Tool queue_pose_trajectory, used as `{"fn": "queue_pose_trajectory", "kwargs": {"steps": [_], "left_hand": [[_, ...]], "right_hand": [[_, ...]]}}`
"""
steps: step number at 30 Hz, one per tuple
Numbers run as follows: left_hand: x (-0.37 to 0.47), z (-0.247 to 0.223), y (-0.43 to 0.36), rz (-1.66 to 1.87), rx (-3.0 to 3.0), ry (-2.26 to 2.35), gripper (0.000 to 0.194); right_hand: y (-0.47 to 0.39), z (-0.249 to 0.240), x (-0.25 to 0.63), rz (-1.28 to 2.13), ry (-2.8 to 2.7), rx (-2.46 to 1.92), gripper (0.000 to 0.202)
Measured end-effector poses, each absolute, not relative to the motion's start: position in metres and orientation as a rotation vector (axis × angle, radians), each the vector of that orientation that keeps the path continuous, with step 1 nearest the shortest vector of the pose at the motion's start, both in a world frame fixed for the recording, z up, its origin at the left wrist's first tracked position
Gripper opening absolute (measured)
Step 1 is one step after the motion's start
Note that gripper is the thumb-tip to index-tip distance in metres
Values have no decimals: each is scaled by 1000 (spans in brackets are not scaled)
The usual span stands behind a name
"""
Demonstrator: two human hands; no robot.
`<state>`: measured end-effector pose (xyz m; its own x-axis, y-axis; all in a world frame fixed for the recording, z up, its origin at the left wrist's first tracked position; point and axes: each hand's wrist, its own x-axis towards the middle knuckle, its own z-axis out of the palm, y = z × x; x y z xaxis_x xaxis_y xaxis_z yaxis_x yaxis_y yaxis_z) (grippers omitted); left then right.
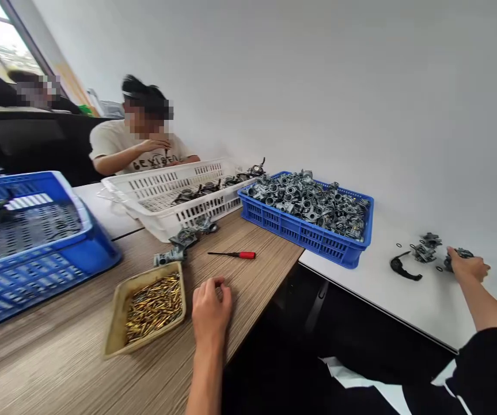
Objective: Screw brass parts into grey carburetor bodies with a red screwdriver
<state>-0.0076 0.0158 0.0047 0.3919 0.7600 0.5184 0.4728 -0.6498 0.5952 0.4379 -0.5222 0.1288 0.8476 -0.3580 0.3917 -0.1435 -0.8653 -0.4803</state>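
My left hand (211, 304) rests on the wooden table beside a tan tray (115, 323) of small brass pins (155, 305). Its fingers are curled in; whatever they may hold is hidden. Just beyond it lies a screwdriver (247, 255) with a red handle and dark shaft. Far to the right, my right hand (468, 269) grips a grey metal carburetor body (463, 253) over the white table. Left of that hand are more carburetor bodies (423, 252), a black curved part (403, 270) and a few small black rings (439, 269).
A blue crate (300, 235) heaped with carburetor bodies stands at the back. Left of it is a white crate (157, 222) with dark assemblies; loose metal parts (179, 245) lie before it. Another blue crate (97, 253) stands far left. A co-worker (144, 132) sits opposite.
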Motion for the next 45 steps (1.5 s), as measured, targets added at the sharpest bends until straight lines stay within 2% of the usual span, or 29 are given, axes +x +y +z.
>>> {"fn": "queue_pose_trajectory", "kwargs": {"steps": [2,4,10,24,30,40,45], "left_hand": [[-8,4,17,1132,2320,1066,19],[-7,2,18,1124,2336,1071,21],[-4,-7,26,1105,2328,1159,18],[-4,-10,30,1109,2311,1075,17],[-5,-3,24,1060,2306,1009,17],[-5,-5,23,1039,2282,1009,14],[-6,2,15,1064,2266,1023,12]], "right_hand": [[-527,128,439,-528,706,-2433,90],[-530,127,445,-486,803,-2380,86],[-536,112,466,-586,808,-2400,75],[-541,94,447,-586,647,-2490,88],[-541,88,427,-591,544,-2452,85],[-531,91,414,-576,524,-2442,99],[-530,88,413,-599,519,-2440,119]]}}
